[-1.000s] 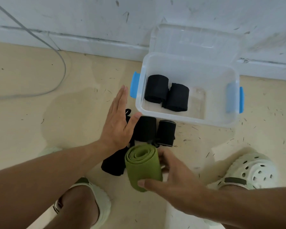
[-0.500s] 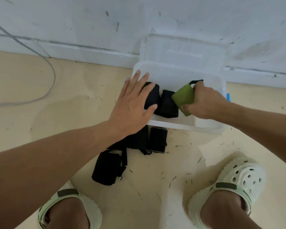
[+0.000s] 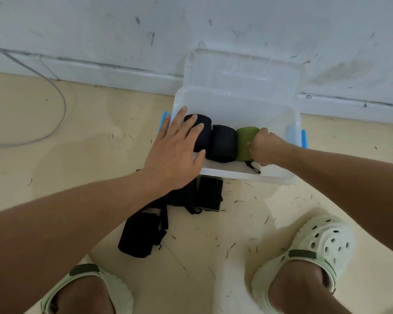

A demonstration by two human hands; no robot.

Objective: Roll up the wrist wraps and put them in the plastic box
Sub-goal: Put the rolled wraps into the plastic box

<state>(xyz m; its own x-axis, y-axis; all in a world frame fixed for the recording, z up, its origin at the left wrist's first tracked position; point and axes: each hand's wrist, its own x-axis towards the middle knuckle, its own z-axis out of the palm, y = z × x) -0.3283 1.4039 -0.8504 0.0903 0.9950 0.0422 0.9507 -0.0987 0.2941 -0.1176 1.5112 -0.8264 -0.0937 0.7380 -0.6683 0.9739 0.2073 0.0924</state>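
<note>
Green wrap: the rolled green wrist wrap (image 3: 245,142) sits inside the plastic box (image 3: 236,175), touching the nearer of 2 black rolls (image 3: 221,143); its thin black loop (image 3: 252,167) trails toward the front wall.
Right hand: the right hand (image 3: 264,148) is curled against the green roll's side, apparently gripping it as it seats.
Left hand: the left hand (image 3: 177,150) lies flat with fingers straight over the far-left black roll (image 3: 201,132) and the box's corner, gripping nothing.
Handling: soft, light fabric, likely to spring loose; I would hold a roll around its middle, squeezing the layers, never by the loop.
Remaining: about 3 black wraps (image 3: 210,193) lie on the floor (image 3: 55,155) just in front of the box, one (image 3: 138,236) nearer the feet.
Surroundings: clear lid (image 3: 243,69) leaning on the wall, pale clogs (image 3: 322,241), a grey cable (image 3: 61,103).
</note>
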